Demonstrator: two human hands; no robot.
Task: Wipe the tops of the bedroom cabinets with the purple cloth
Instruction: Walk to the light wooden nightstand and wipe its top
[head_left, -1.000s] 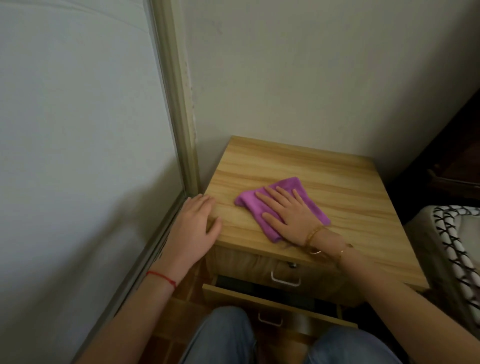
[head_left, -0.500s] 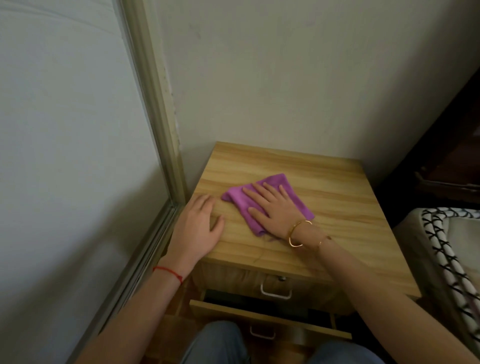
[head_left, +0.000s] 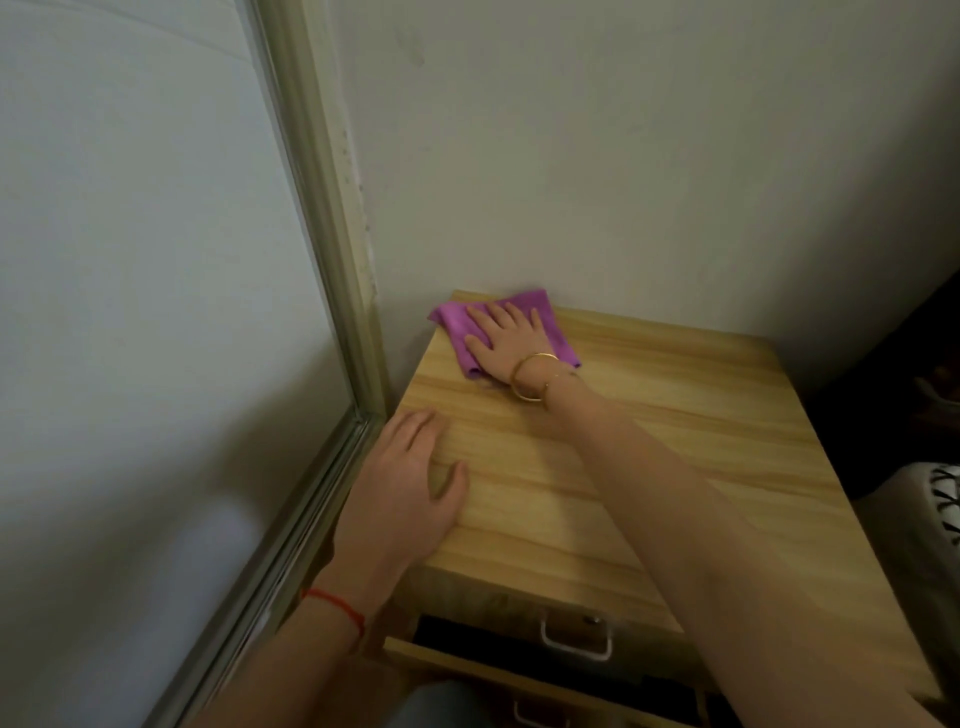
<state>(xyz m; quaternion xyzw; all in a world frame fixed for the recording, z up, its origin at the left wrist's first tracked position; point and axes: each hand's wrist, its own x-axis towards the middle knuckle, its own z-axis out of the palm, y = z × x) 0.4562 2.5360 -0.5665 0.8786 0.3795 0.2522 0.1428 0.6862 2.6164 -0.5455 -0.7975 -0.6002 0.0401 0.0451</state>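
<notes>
Up to the far left corner goes the purple cloth (head_left: 457, 325), pushed there from the middle of the cabinet top (head_left: 649, 441) where it sat a moment ago, and the view has closed in on the wood. Right hand (head_left: 506, 345) lies flat on the cloth, palm down, fingers (head_left: 511, 317) straight and slightly fanned, pressing rather than gripping. Fingertips reach almost to the cloth's far edge, which sits right against the back wall (head_left: 623, 182); purple fabric shows out to the left of the thumb, a narrower strip to the right of the little finger, and a folded bit pokes out just below the thumb. A gold bangle (head_left: 530, 376) circles that wrist.

Left hand (head_left: 410, 488) rests on the near left edge of the cabinet top, well apart from the cloth, fingers straight and close together, thumb angled out onto the wood. A red string (head_left: 337, 605) rings that wrist. Beside it runs the pale frame (head_left: 332, 260) of a sliding panel.

Below the top's front edge, a drawer (head_left: 519, 670) stands partly pulled out, and a white handle (head_left: 574, 639) shows above it.
</notes>
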